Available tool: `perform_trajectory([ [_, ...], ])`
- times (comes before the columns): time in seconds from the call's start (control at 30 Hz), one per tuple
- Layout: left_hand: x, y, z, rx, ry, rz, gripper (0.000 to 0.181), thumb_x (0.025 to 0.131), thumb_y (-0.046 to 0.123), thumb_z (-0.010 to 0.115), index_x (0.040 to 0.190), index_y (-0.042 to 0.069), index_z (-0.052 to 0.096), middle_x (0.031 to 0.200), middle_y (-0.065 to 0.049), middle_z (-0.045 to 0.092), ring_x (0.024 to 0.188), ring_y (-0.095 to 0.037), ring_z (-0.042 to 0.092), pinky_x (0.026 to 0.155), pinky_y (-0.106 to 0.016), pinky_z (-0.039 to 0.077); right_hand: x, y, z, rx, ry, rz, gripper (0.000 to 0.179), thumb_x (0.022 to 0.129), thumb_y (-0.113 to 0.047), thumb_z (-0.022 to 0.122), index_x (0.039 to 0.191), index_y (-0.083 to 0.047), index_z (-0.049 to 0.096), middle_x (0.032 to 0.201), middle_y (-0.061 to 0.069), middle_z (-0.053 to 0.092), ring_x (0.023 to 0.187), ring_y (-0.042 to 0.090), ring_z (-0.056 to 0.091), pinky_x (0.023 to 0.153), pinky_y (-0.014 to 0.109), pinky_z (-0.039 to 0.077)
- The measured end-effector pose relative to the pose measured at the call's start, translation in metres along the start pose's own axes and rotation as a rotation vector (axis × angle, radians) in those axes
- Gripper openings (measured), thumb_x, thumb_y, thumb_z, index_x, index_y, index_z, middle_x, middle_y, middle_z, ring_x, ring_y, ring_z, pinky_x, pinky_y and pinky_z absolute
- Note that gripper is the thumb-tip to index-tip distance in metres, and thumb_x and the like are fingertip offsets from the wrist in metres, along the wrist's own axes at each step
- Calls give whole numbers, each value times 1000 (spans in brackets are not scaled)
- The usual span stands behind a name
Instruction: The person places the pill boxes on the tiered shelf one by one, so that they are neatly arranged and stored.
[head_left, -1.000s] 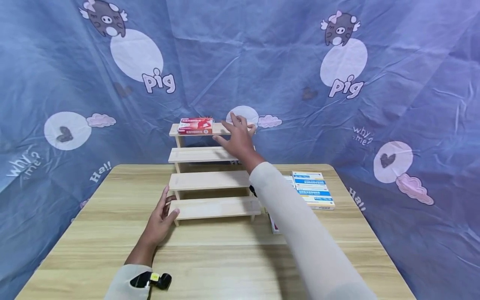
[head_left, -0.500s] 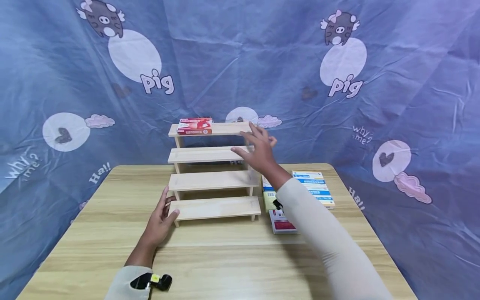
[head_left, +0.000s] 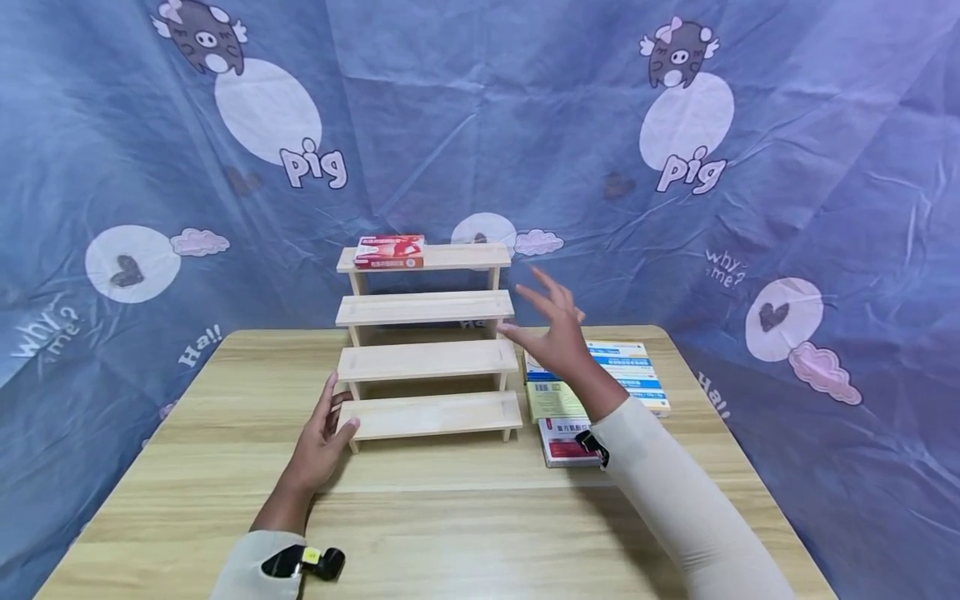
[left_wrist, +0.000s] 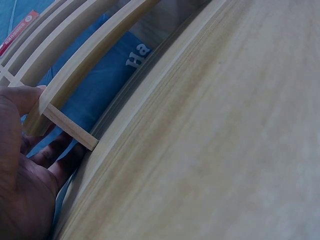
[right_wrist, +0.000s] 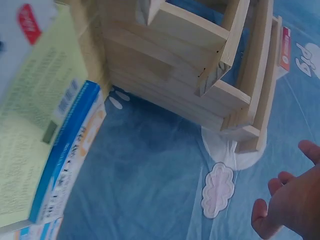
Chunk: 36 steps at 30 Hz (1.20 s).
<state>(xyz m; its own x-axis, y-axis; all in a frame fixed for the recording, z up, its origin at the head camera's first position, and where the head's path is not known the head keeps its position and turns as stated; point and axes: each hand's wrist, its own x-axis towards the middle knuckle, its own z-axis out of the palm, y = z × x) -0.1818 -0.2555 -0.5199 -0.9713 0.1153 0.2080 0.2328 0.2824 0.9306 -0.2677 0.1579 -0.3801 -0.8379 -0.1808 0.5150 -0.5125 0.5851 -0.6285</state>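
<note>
I have the left hand point(head_left: 318, 446) at the left end of the wooden rack point(head_left: 435, 415), gripping its lowest tier: the thumb rests on top, the other fingers are below the board, behind the leg. The right hand point(head_left: 553, 333) holds nothing; its fingers are spread in the air just off the rack's right side, near the second tier down. It seems not to touch the wood (my right wrist view agrees).

One red box point(head_left: 389, 252) lies flat on the rack's top tier, at the left end, the only box I see on the rack. To the right of the rack, on the table point(head_left: 420, 533), are the others: a white box with a dark red band point(head_left: 566, 448) nearest me, a yellow-green box point(head_left: 551, 403) just behind it, and blue-and-white boxes point(head_left: 636, 377) farther out. The arm hides part of that group, so I cannot count it.

I judge the filling of the rack to be at an early stage: one box is up, and those on its right side are left. Behind the rack hangs a blue printed cloth point(head_left: 487, 125).
</note>
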Motion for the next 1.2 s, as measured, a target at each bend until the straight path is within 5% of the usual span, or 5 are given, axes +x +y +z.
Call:
perform_trajectory([
  [0.23, 0, 1, 0, 0, -3, -2, 89, 114, 15, 59, 178, 31, 0, 167, -26, 42, 164, -48, 27, 113, 5, 21, -25, 9, -17, -2, -103, 68, 76, 95, -38, 87, 162, -20, 55, 184, 5, 19, 169, 44, 8, 120, 91, 2],
  [0.5, 1, 5, -1, 4, -2, 4, 89, 114, 14, 59, 178, 26, -1, 166, -29, 40, 164, -49, 26, 112, 6, 21, -43, 24, -34, 37, -159, 119, 78, 94, -33, 87, 163, -20, 54, 183, 11, 20, 167, 46, 12, 124, 85, 22],
  [0.67, 1, 5, 1, 0, 3, -10, 89, 114, 14, 60, 178, 30, 0, 166, -28, 42, 164, -47, 28, 112, 6, 21, -57, 38, -47, 52, -214, 157, 78, 95, -29, 87, 164, -16, 52, 181, 15, 22, 167, 47, 12, 124, 84, 25],
  [1.0, 0, 5, 2, -10, 8, -13, 89, 113, 13, 60, 178, 28, 0, 165, -29, 41, 161, -47, 30, 113, 6, 21, -83, 61, -70, 28, -297, 172, 73, 96, -23, 87, 160, -9, 55, 167, 23, 41, 154, 51, 40, 114, 75, 44],
  [1.2, 1, 8, 1, -4, 4, -23, 89, 113, 14, 60, 178, 29, 0, 166, -28, 42, 164, -48, 27, 112, 6, 21, -95, 68, -83, 4, -330, 180, 68, 94, -23, 88, 155, -8, 61, 159, 21, 52, 132, 47, 56, 98, 54, 54],
])
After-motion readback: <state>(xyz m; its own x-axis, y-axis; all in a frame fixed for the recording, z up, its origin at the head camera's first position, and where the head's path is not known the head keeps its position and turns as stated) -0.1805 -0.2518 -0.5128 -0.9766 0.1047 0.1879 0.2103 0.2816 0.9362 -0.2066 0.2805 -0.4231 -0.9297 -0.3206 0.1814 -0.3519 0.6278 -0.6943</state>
